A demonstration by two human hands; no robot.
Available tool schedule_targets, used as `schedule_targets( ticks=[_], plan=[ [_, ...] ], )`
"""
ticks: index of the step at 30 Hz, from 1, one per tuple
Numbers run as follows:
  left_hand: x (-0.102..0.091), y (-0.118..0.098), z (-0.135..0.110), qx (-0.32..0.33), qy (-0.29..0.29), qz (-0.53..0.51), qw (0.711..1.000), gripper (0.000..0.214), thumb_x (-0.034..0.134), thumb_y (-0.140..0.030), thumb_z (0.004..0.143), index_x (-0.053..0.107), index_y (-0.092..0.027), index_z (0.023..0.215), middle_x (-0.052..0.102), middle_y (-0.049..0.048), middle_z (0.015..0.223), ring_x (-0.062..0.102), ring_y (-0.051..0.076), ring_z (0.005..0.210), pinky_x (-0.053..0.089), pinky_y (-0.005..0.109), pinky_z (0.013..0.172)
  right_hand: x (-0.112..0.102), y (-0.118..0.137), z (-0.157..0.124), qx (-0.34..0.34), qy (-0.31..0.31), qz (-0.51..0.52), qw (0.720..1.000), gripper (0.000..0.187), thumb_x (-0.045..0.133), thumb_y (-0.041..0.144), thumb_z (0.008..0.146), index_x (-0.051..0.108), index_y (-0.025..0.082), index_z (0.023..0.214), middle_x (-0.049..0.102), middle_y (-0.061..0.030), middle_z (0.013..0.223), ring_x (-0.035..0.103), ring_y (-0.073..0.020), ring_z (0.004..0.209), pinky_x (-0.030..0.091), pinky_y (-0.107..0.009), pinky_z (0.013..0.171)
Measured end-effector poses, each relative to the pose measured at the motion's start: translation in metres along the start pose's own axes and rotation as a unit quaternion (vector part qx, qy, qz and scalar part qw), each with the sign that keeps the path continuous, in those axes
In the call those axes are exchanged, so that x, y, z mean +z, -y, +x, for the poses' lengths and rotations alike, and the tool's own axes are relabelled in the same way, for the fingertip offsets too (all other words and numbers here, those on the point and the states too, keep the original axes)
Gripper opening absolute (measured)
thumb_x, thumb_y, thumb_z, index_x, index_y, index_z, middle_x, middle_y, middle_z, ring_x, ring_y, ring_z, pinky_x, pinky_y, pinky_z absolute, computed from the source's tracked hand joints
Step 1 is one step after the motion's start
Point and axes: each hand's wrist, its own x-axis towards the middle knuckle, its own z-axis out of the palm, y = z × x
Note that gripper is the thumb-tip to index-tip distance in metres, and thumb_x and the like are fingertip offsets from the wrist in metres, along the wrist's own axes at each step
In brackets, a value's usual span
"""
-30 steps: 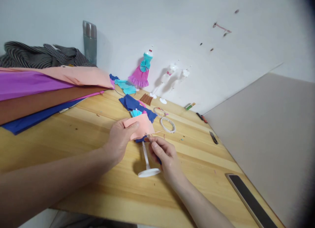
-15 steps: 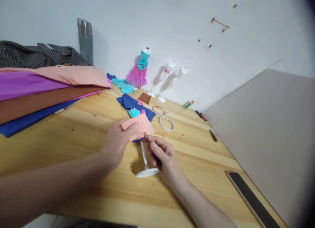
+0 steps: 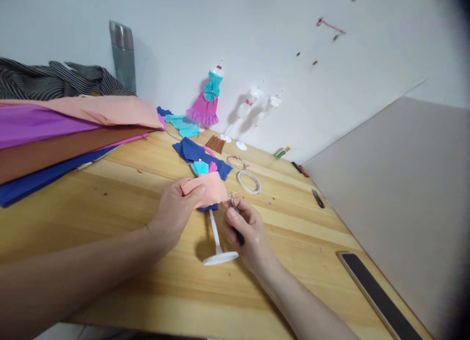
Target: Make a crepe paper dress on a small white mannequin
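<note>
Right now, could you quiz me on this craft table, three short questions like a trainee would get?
1. True or false: the left hand pinches the peach paper atop the white stand.
2. What does the right hand hold? A) a thin tool B) a spoon C) a cup
3. Fill in: the dressed model at the back wears a ___ skirt.
Key: 1 true; 2 A; 3 pink.
</note>
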Motion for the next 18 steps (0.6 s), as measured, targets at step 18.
schedule_targets(
  ticks=[18],
  plan=[
    [0.0013, 0.0038, -0.0038, -0.107, 0.079, -0.085, 0.987, 0.024, 0.077, -0.028, 0.062, 0.075, -0.013, 0.080, 0.075, 0.0093, 0.078, 0.069, 0.027, 0.079, 0.052, 0.041, 0.081, 0.0001, 0.0021, 0.0074, -0.084, -0.015, -0.169, 0.982, 0.031, 0.069, 0.033, 0.070, 0.045, 0.019, 0.056, 0.033, 0.0062, 0.055, 0.028, -0.0085, 0.053, 0.025, -0.024, 0.050]
  ],
)
